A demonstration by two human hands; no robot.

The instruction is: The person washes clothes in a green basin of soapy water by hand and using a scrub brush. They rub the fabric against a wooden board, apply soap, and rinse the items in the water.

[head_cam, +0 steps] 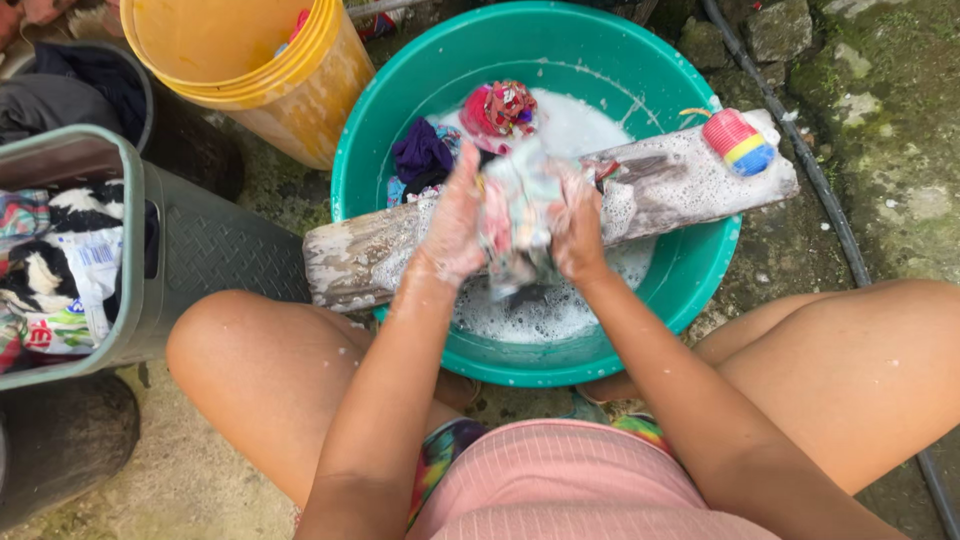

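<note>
Here, both the left hand (452,228) and right hand (577,232) are clutching a soapy patterned cloth (517,215), fingers closed on it, above the wooden board (680,185) across the green basin (700,270).

Plank (380,255) across basin (400,120), brush (738,142) on its right end, bucket (290,90) and basket (190,250) left.

Mossy concrete ground (900,160), green basin (700,270), yellow bucket (300,100), grey basket (200,250), black hose (830,210)
</note>
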